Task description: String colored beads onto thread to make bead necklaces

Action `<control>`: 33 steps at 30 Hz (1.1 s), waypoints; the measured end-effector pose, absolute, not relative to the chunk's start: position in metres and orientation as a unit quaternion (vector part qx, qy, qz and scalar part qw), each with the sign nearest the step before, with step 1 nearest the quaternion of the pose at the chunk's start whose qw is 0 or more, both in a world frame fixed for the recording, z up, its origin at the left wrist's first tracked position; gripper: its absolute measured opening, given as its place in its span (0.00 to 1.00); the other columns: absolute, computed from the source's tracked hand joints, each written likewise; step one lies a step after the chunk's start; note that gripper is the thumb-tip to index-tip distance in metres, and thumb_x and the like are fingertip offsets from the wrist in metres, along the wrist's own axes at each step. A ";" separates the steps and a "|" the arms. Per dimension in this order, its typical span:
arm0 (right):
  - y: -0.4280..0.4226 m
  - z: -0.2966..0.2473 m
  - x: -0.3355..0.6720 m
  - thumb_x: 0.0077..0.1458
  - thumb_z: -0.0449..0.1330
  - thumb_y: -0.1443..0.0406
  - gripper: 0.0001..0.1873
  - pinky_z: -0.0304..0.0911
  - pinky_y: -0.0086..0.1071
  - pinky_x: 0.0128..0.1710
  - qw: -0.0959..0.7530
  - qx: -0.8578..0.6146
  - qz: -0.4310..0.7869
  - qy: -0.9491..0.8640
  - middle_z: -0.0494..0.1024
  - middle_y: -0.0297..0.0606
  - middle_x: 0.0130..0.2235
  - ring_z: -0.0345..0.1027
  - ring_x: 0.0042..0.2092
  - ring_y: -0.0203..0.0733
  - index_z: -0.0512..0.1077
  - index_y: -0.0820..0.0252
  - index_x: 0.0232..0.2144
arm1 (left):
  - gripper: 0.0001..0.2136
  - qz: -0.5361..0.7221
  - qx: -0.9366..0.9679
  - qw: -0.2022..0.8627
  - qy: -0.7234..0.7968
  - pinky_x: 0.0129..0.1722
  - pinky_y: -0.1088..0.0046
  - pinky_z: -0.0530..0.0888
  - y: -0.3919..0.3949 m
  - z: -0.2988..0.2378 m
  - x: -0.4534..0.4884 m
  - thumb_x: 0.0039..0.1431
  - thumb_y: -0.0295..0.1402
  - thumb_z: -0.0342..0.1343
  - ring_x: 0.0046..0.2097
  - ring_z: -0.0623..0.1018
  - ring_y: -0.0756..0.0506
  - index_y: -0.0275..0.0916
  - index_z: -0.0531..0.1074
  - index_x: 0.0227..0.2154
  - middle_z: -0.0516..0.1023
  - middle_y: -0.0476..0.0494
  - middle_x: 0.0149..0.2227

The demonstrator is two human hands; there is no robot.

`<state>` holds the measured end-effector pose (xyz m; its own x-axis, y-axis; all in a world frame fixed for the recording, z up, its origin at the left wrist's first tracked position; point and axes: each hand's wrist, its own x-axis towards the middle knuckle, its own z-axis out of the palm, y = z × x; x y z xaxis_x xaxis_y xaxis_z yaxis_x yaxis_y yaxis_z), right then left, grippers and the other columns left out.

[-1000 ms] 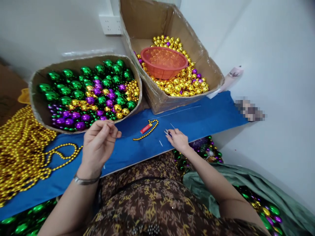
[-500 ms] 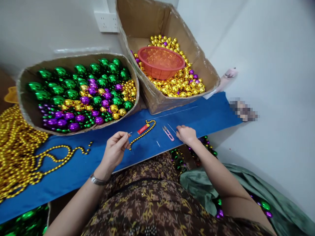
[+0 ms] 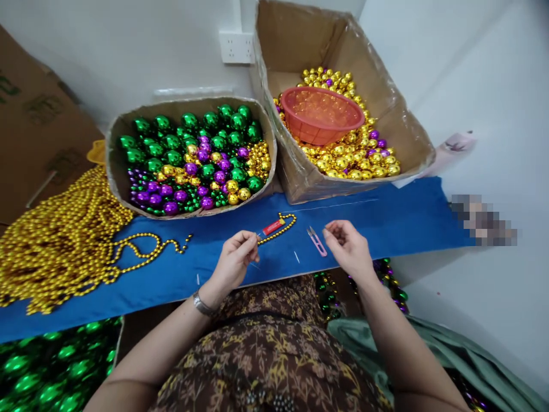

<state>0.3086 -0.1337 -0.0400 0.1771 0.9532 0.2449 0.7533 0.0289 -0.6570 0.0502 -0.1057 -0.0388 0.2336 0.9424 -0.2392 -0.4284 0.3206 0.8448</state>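
Fingertips pinched, my left hand (image 3: 237,260) is at the near end of a short string of gold beads (image 3: 278,232) that curves across the blue cloth. A fine clear thread shows faintly below these fingers. My right hand (image 3: 350,247) is raised over the cloth with thumb and fingertips together; anything between them is too small to make out. Just left of it lie pink-handled thread snips (image 3: 317,242), blades pointing away from me. A small red packet (image 3: 273,228) rests beside the beads, near my left fingertips. A thin white stick (image 3: 297,257) lies between my hands.
Behind the cloth (image 3: 412,214) stand a carton (image 3: 112,171) of green, purple and gold beads and a taller carton (image 3: 295,180) of gold beads with a red basket (image 3: 321,134). A heap of gold bead strings (image 3: 64,234) covers the left end. Green beads (image 3: 55,366) sit below.
The view has swung left, shifting the scene rightward. My left hand is closer to the red packet. The white strand that showed near my right fingertips is no longer visible.
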 end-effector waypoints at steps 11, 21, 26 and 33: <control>-0.143 -0.035 0.214 0.54 0.62 0.73 0.10 0.74 0.36 0.41 0.603 -0.429 0.115 -0.663 0.81 0.37 0.40 0.77 0.41 0.39 0.69 0.55 0.36 | 0.10 0.489 0.268 0.736 0.385 0.25 0.78 0.72 -0.115 -0.025 0.058 0.47 0.35 0.67 0.23 0.70 0.55 0.33 0.75 0.28 0.73 0.50 0.23; -0.145 -0.038 0.215 0.54 0.62 0.73 0.11 0.76 0.36 0.39 0.598 -0.421 0.093 -0.675 0.82 0.37 0.40 0.78 0.41 0.39 0.68 0.55 0.38 | 0.10 0.474 0.243 0.757 0.378 0.25 0.78 0.72 -0.116 -0.023 0.060 0.47 0.34 0.68 0.22 0.70 0.55 0.33 0.75 0.28 0.74 0.49 0.23; -0.145 -0.039 0.214 0.54 0.62 0.73 0.11 0.76 0.35 0.38 0.602 -0.421 0.097 -0.672 0.82 0.37 0.40 0.78 0.40 0.40 0.68 0.55 0.38 | 0.10 0.474 0.241 0.759 0.376 0.25 0.78 0.71 -0.116 -0.023 0.060 0.47 0.34 0.68 0.22 0.70 0.55 0.33 0.75 0.28 0.73 0.49 0.23; -0.146 -0.040 0.214 0.53 0.63 0.73 0.12 0.76 0.33 0.37 0.610 -0.414 0.094 -0.669 0.82 0.37 0.40 0.78 0.40 0.39 0.69 0.55 0.38 | 0.10 0.474 0.243 0.759 0.373 0.25 0.78 0.71 -0.117 -0.024 0.061 0.47 0.34 0.67 0.22 0.69 0.55 0.33 0.75 0.28 0.73 0.49 0.23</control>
<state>0.2138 -0.1456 -0.0401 0.0868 0.6681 0.7389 0.4400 0.6398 -0.6302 0.0609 -0.1169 -0.0235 0.2713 0.9015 -0.3371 -0.5390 0.4325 0.7228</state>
